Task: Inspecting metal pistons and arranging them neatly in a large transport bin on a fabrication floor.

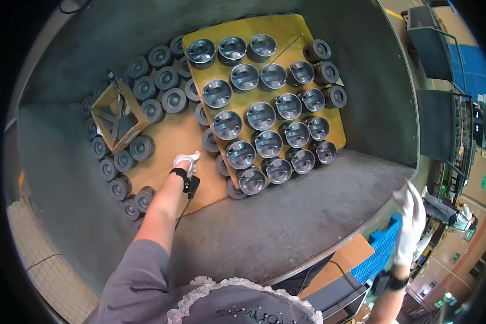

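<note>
My left hand (187,161), in a white glove, is over a brown cardboard sheet (173,135) inside a large grey metal bin (243,232). Its fingers are foreshortened and mostly hidden, so its grip does not show. The nearest things to it are grey metal pistons (209,141) at the edge of a yellow board (308,38). Rows of shiny pistons (260,116) stand on that board, hollow ends up. My right hand (410,218), also white-gloved and slightly blurred, is raised by the bin's right front rim with fingers stretched out, holding nothing visible.
More pistons (167,78) stand crown up at the bin's left and back. An open cardboard box frame (137,127) sits among them. A thin rod (286,49) lies across the yellow board. Outside are a blue pallet (380,251), a cardboard piece (345,256) and another person (461,218).
</note>
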Tool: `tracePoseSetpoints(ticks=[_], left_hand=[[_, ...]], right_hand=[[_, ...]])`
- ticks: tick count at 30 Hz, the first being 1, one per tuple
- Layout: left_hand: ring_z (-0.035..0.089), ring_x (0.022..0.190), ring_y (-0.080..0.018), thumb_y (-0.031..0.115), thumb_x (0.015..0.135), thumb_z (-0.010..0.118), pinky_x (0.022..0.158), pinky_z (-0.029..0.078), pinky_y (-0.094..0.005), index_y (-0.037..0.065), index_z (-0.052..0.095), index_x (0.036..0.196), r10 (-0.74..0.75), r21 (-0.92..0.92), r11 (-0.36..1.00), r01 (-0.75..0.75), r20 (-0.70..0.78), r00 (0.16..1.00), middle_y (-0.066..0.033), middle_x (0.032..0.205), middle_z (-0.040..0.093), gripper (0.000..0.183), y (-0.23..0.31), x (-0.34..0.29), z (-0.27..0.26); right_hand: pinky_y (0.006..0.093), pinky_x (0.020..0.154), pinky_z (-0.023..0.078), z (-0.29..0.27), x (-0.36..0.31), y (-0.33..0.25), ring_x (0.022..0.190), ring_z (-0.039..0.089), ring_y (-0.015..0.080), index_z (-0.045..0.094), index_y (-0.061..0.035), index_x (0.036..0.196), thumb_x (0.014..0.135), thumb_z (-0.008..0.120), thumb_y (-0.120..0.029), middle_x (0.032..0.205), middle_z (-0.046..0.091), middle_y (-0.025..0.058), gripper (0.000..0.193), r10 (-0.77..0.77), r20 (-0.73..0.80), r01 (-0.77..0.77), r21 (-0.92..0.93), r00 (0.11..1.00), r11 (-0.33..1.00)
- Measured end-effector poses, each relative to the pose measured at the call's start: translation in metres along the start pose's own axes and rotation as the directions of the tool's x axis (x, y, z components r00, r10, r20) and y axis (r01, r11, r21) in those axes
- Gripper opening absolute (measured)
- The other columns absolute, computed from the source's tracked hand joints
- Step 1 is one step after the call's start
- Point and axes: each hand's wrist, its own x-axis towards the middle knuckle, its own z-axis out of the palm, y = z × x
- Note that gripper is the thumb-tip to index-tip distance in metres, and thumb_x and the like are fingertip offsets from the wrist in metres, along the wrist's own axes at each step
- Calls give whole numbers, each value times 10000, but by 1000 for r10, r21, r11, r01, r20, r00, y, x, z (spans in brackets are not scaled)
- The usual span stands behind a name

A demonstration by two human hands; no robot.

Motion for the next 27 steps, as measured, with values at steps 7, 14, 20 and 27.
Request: tracePoseSetpoints(ticks=[7, 14, 20, 27], left_hand=[[557, 470, -189, 563, 802, 812, 431, 402, -359, 96, 598, 683, 63, 3, 998, -63, -114, 991, -38, 578, 575, 527, 15, -26, 1], [539, 474, -185, 571, 821, 789, 447, 411, -364, 135, 590, 703, 103, -18, 994, -106, -125, 987, -19, 581, 544, 493, 12, -32, 2], [536, 467, -189, 532, 833, 794, 435, 414, -371, 110, 642, 792, 119, 83, 991, -105, -191, 974, -31, 596, 552, 450, 11, 0, -4], [543, 476, -188, 538, 840, 787, 443, 431, -358, 94, 637, 783, 90, -37, 995, -92, -54, 994, -36, 591, 554, 472, 10, 16, -4]], right_hand=[[409, 1090, 418, -233, -287, 195, 1236, 574, 321, 572, -29, 1410, 1042, 537, -357, 1413, 551, 219, 495, 674, 35, -425, -752, 738, 505], [388, 1001, 487, -273, -305, 26, 1117, 647, 282, 583, -27, 1396, 1026, 571, -354, 1313, 630, 186, 495, 697, 50, -342, -845, 715, 411], [374, 961, 507, -241, -137, -42, 1075, 665, 259, 595, -30, 1382, 1012, 600, -347, 1265, 664, 162, 487, 507, 144, -207, -793, 850, 573], [357, 915, 531, -152, 123, -120, 1027, 686, 231, 610, -35, 1366, 995, 633, -338, 1210, 703, 133, 479, 131, 349, 157, -684, 928, 712]])
